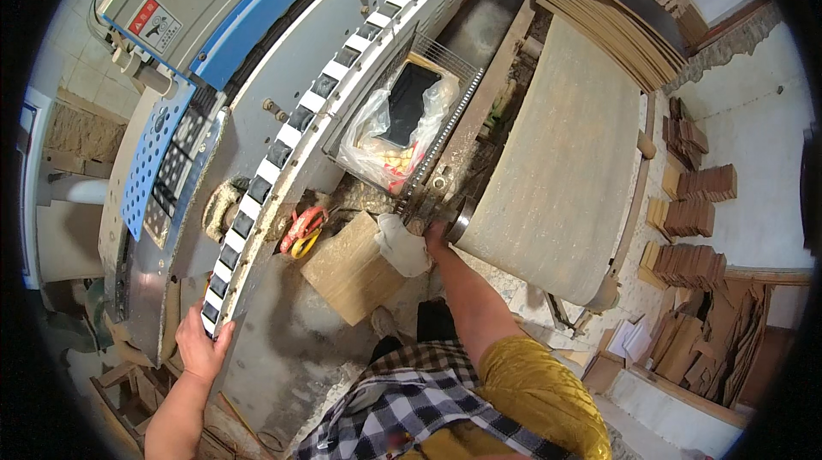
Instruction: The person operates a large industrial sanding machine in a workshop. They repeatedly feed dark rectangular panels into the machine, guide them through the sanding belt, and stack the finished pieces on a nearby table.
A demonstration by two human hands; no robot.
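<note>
My left hand (202,345) grips the near end of a long curved rail (271,172) with black rollers set in white, its thumb on the inner side. My right hand (437,235) reaches down beside a shiny round metal roller end (461,218), at the near corner of a wide beige conveyor belt (561,160). Its fingers are hidden from me, so what they touch does not show. Next to that hand hangs a white cloth (402,246), over a wooden board (353,268). Red and yellow rings (302,230) hang beside the rail.
A wire basket (462,90) holds a plastic bag (364,141) and a dark flat tablet-like thing (409,102). Brown sheets (604,27) are stacked at the belt's far end. Wood block stacks (700,216) stand at right. A blue perforated guard (157,156) is at left.
</note>
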